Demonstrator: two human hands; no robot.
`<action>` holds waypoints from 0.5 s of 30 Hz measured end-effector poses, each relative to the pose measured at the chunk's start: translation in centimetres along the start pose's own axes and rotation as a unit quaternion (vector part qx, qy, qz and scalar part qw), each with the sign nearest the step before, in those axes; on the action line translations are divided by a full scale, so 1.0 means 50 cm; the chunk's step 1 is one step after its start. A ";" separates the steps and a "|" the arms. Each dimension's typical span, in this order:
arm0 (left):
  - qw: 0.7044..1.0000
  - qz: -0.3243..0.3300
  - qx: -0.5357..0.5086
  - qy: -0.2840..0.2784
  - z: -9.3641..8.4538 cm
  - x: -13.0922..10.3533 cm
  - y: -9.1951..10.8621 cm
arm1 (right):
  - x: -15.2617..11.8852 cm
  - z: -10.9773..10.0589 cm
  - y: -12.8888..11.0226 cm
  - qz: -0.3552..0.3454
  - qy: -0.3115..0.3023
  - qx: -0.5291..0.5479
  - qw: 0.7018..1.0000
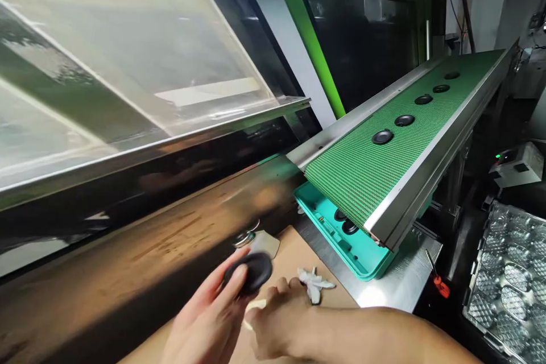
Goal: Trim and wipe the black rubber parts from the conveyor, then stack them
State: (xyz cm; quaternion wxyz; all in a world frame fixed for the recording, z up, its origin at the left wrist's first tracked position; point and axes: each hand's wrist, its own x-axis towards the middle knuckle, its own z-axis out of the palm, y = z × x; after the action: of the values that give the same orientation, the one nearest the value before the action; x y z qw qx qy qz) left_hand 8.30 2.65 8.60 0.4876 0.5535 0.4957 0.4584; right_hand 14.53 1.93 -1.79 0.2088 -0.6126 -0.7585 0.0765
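My left hand (213, 313) grips a black round plastic disc (260, 273), thumb across its face and fingers behind. Close beside it, my right hand (284, 318) is curled with its knuckles up. Something pale shows at its thumb side, too blurred to name, and what the fingers hold is hidden. Both hands are above a brown cardboard sheet (294, 250). Just beyond the right knuckles lies a crumpled white scrap (314, 283). Past the left fingertips are a pale flat piece (265, 243) and a small shiny round object (244, 238).
A green conveyor belt (362, 173) carries several black discs (404, 120) in a row. Under its end sits a teal bin (333, 244) with discs inside. A red-handled tool (441, 286) lies at the metal table's corner. Clear moulded trays (507, 278) stand at right; a machine panel (128, 68) rises left.
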 end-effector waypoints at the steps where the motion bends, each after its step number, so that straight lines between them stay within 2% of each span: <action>1: 0.999 -0.035 -0.030 0.013 -0.049 0.002 -0.048 | -0.003 -0.011 -0.001 0.010 -0.003 -0.013 1.000; 2: 0.996 -0.075 -0.045 0.036 -0.090 0.004 -0.094 | -0.007 -0.022 -0.002 0.016 0.007 -0.016 1.000; 3: 0.992 -0.088 -0.066 0.064 -0.121 0.003 -0.134 | -0.013 -0.033 -0.005 0.018 0.031 -0.010 0.999; 4: 0.987 -0.101 -0.091 0.090 -0.143 0.000 -0.167 | -0.021 -0.043 -0.010 0.015 0.070 0.007 0.997; 6: 0.977 -0.101 -0.152 0.113 -0.160 -0.012 -0.206 | -0.039 -0.053 -0.026 -0.014 0.139 0.048 0.989; 8: 0.963 -0.101 -0.229 0.104 -0.154 -0.024 -0.211 | -0.055 -0.052 -0.046 -0.061 0.162 0.078 0.982; 10: 0.931 -0.119 -0.330 0.100 -0.145 -0.029 -0.198 | -0.065 -0.041 -0.063 -0.092 0.156 0.093 0.979; 12: 0.898 -0.152 -0.410 0.054 -0.140 -0.031 -0.184 | -0.065 -0.027 -0.072 -0.116 0.147 0.098 0.978; 15: 0.868 -0.138 -0.477 0.002 -0.142 -0.037 -0.177 | -0.052 -0.014 -0.077 -0.135 0.154 0.092 0.974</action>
State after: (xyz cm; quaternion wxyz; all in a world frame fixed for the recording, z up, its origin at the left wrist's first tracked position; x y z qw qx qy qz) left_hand 0.22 1.69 0.50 0.7498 0.1785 0.2887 0.5680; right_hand 11.80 -1.55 -0.32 0.3873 -0.4871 -0.7825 0.0220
